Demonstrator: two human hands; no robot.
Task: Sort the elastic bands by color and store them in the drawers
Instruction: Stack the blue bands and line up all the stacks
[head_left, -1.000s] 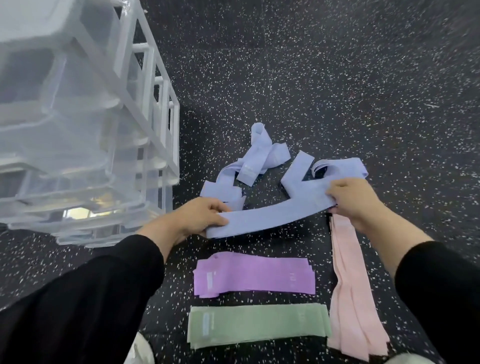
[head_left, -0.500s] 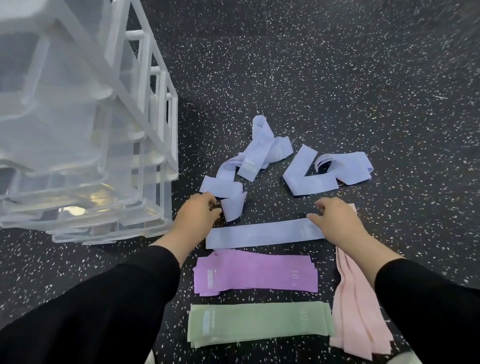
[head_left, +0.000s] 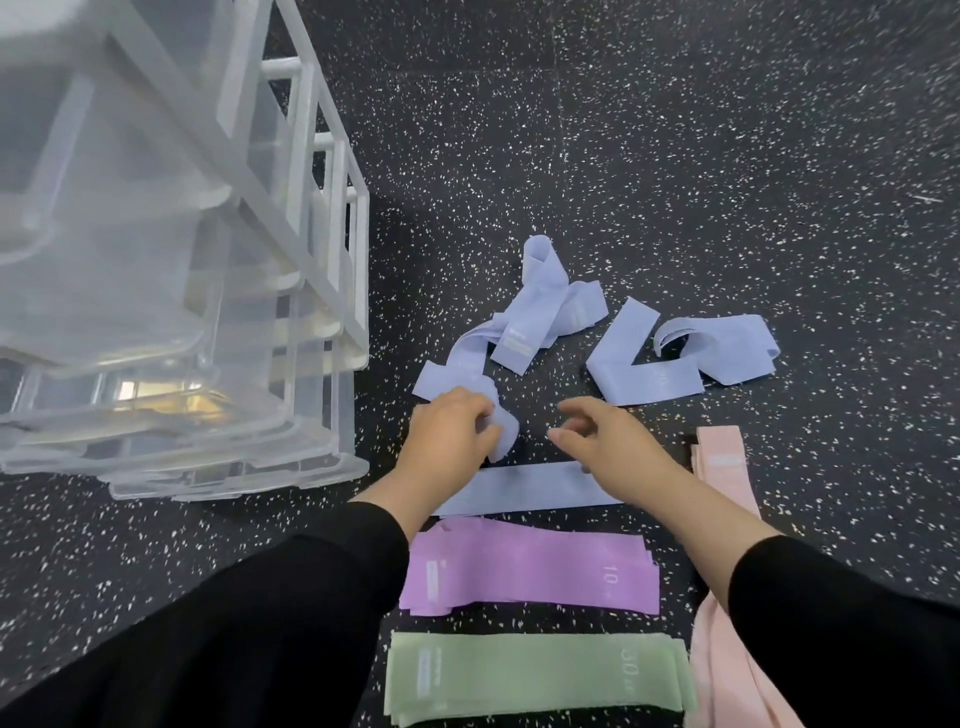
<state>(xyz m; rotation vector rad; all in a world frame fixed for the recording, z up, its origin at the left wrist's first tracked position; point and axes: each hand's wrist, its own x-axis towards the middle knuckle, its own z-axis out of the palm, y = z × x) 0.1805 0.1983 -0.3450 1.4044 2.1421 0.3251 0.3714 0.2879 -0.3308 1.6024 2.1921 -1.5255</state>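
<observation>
The left hand (head_left: 451, 435) pinches a crumpled blue band (head_left: 470, 371) — light, limp, best taken by its ends — while the right hand (head_left: 605, 441) hovers loosely open, holding nothing.

Both arms reach forward from the bottom of the view in black sleeves that end short of the wrists, leaving the forearms bare. The left hand (head_left: 453, 431) lies palm down with its fingers (head_left: 480, 410) curled, and they pinch the folded end of a lavender elastic band (head_left: 503, 435) that sits just beyond the knuckles. The right hand (head_left: 605, 441) hovers close beside it, angled toward the left hand, with its fingers (head_left: 563, 437) loosely bent and spread, holding nothing. The two sets of fingertips stay apart, with a narrow gap between them.
</observation>
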